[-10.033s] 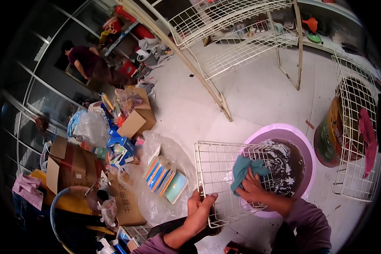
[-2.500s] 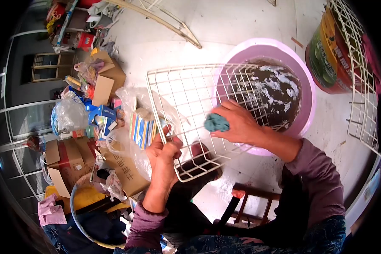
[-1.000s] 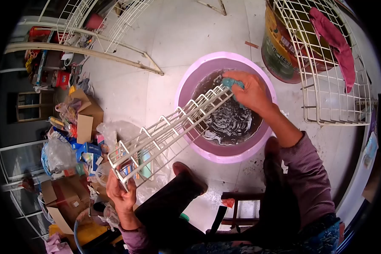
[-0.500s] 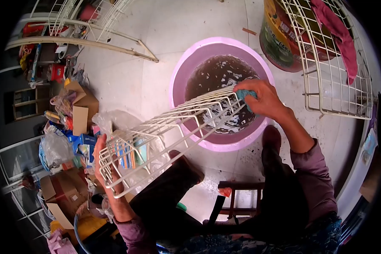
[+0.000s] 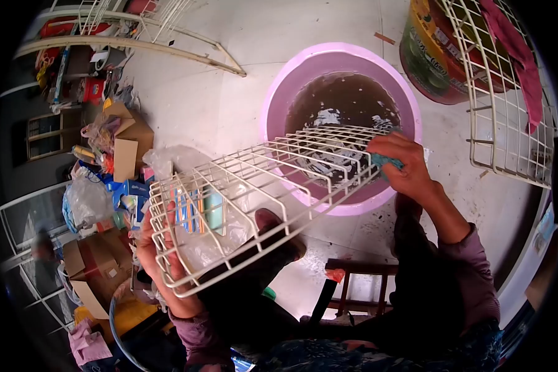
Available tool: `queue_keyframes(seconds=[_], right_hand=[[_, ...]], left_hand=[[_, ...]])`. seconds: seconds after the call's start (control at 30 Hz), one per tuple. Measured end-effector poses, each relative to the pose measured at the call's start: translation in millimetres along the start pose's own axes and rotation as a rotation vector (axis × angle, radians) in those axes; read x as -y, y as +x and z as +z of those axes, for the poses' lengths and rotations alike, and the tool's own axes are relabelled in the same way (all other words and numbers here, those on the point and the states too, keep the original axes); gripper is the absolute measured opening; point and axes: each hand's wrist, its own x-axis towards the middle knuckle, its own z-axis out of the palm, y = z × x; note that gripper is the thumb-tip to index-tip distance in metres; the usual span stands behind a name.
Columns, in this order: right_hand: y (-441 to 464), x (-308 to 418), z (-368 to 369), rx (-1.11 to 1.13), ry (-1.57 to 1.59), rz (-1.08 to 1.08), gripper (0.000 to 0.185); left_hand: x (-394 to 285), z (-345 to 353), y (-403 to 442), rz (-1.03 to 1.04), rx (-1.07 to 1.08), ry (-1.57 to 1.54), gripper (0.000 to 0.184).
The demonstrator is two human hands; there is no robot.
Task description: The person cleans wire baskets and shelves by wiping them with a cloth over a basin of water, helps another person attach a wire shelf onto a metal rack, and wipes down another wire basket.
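A white wire basket [image 5: 242, 204] is held tilted between my hands, its right end above a pink-purple basin [image 5: 278, 93] of dark, sudsy water. My left hand [image 5: 161, 257] is at the basket's left end, the palm against the wires and the fingers partly behind them. At the right end, my right hand [image 5: 400, 162] is closed round a teal cloth [image 5: 384, 160] and the basket's rim. Part of the cloth sticks out below the fingers.
A large printed bucket [image 5: 431, 59] stands at upper right beside another wire rack [image 5: 508, 142] with a dark pink cloth [image 5: 518, 49]. Cardboard boxes [image 5: 99, 266], books [image 5: 214, 211] and plastic bags [image 5: 87, 198] lie at left. A brown stool [image 5: 363, 268] is between my legs.
Since half a second ago, the basket has turned to show more of its wire grid, and my right hand has moved slightly right and down with the cloth. Earlier, the cloth was on the grid's middle.
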Motion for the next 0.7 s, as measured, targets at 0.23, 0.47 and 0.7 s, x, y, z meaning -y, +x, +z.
queue_keyframes(seconds=[0.23,0.47,0.7], right_hand=[[-6,6,3,0.017,-0.049,-0.06,0.039],[4,12,0,0.109,-0.008,-0.043,0.038],[8,23,-36,0.143,0.339,0.46,0.037]], left_hand=[[23,34,-25,-0.314,0.203,-0.049,0.065],[25,50,-29,-0.467,0.314,-0.73,0.065],[25,55,-34,-0.249,0.487,-0.386,0.086]])
